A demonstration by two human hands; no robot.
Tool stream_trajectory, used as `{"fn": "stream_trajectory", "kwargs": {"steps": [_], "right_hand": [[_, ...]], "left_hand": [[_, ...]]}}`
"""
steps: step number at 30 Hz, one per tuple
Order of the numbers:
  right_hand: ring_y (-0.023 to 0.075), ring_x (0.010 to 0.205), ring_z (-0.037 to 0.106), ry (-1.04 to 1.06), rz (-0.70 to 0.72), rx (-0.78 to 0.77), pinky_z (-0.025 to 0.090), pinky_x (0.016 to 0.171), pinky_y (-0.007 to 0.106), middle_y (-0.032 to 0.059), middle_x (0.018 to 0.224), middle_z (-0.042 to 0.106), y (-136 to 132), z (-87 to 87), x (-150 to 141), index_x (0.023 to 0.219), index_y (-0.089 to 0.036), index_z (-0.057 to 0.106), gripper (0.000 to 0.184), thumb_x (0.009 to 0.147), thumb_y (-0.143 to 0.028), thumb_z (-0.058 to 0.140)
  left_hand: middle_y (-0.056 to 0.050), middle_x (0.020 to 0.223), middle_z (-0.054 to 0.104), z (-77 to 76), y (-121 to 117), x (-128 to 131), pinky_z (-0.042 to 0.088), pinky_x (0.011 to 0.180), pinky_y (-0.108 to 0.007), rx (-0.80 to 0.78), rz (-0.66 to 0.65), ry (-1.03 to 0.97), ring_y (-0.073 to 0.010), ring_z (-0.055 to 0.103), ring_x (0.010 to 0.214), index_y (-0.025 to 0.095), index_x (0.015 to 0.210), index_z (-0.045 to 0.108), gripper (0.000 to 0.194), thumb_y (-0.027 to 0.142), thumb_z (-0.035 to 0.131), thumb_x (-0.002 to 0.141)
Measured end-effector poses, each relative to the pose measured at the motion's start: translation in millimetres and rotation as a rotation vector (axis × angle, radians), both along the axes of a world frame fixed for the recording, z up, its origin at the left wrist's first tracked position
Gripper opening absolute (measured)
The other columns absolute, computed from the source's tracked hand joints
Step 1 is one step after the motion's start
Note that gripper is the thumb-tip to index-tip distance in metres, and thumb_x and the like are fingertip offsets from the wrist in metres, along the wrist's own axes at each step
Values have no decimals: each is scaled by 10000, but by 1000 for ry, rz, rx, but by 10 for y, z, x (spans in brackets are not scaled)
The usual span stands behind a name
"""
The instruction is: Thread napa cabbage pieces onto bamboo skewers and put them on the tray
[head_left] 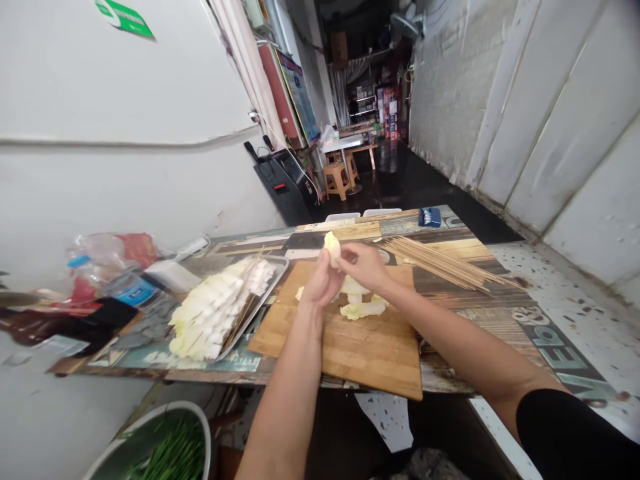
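My left hand (320, 283) grips a small pale-yellow napa cabbage leaf (331, 248), held upright above the wooden cutting board (370, 353). The fingers of my right hand (365, 265) are pinched against the leaf's right side; no skewer shows between them. Below my hands, several loose cabbage leaves (364, 308) lie on the board, partly hidden by my hands. To the left, a metal tray (273, 283) holds a fanned pile of skewered cabbage leaves (210, 310). Thin bamboo skewers (440, 263) lie in a loose bundle right of the board.
A blue packet (430, 217) sits at the table's far edge. Bottles, including a water bottle (127, 287), and bags crowd the left end. A bowl of green vegetables (170, 447) stands below the table at lower left. Stools (337, 179) are farther back.
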State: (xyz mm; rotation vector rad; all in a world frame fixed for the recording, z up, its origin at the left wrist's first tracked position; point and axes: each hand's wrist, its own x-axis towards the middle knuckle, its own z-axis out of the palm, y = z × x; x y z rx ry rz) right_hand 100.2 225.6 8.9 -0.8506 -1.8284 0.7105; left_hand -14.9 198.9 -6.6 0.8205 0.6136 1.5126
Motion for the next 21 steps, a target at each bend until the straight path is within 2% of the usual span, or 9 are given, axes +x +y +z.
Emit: {"fn": "stream_trajectory", "kwargs": {"steps": [5,9,13,16,21], "right_hand": [[150,733,605,70,-37,-16,467,703,274,11,811,684,-23,14,-4,757,-196,685,62,713,-199,641],[147,744,596,98,-28,-104,473,739,306,1,804,669,-19,38,8,784,-172,670,78,707,-169,686],[124,698,597,103,74,-290,504,673,295,-10,782,644,61,55,59,828,-138,642,99,808,-225,686],[96,615,575,114,170,-453,501,578,250,-16,756,621,144,45,84,845,-128,626,170,883,-294,627],[90,629,571,166,277,-670,501,561,235,-4,804,613,261,4,97,910,-129,612,190,918,-316,583]], "left_hand": [[-66,1100,685,-38,15,-1,427,994,-358,58,40,16,-207,604,1106,203,1106,623,324,435,595,882],[-80,1017,708,-12,-1,-6,470,904,-326,53,74,33,-211,635,1019,163,1035,657,338,433,664,831],[-45,867,709,-4,-3,-28,491,685,-249,2,125,49,-149,647,771,153,975,671,327,413,720,783],[-8,711,662,-28,21,-42,419,515,-185,-32,192,68,-87,572,581,128,858,665,293,377,765,739],[10,627,597,-64,58,-69,361,432,-174,-94,278,107,-72,512,493,129,792,633,301,406,741,743]]}}
